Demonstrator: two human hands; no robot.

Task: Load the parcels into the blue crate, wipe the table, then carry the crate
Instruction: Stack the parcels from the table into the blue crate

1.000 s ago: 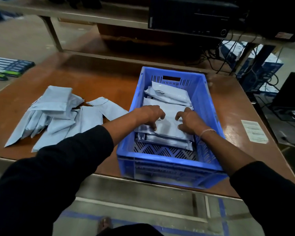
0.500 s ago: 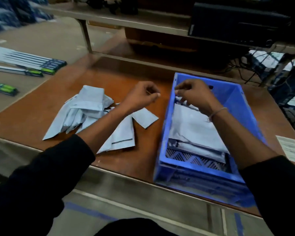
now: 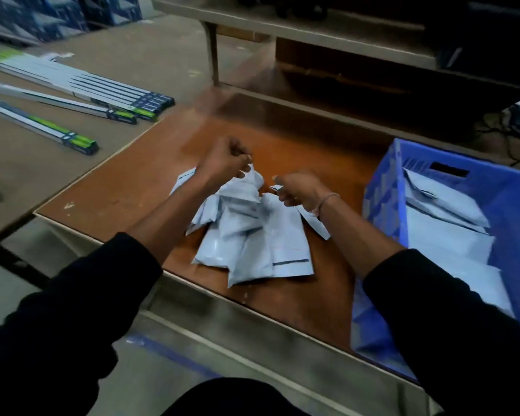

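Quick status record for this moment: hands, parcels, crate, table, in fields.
left hand: fingers curled, pinching the top edge of a parcel in the pile
right hand: fingers curled over the pile's right side; its grip is blurred
loose parcels: heap lying on the table, left of the crate
blue crate: on the table's right part, already holding parcels
table: brown top, not yet wiped

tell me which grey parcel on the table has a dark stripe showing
The flat grey plastic parcel at the pile's near right corner, closest to the table edge; the other parcels show no stripe.
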